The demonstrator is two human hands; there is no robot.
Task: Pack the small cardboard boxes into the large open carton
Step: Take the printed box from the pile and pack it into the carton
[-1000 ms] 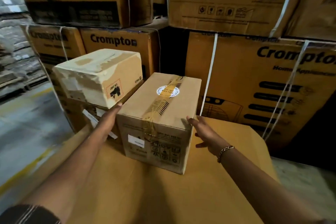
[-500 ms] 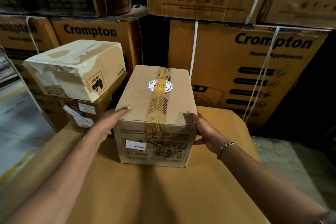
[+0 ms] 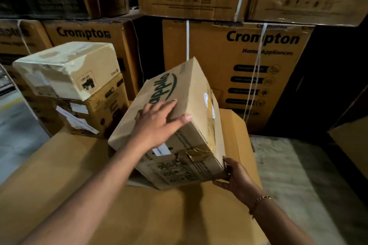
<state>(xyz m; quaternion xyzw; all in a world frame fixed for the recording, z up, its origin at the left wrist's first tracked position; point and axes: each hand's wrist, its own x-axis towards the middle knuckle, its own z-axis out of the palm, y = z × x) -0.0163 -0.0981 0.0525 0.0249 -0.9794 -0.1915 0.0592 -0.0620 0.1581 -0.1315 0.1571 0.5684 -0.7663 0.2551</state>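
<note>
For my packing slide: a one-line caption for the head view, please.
Left hand and right hand tilt a taped small cardboard box atop a large carton.

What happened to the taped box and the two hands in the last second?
The taped box has been tilted over to the right, green-lettered side now up. The left hand moved from its side to press flat on that face; the right hand dropped to grip the lower corner. The pale box and Crompton cartons stayed put.
</note>
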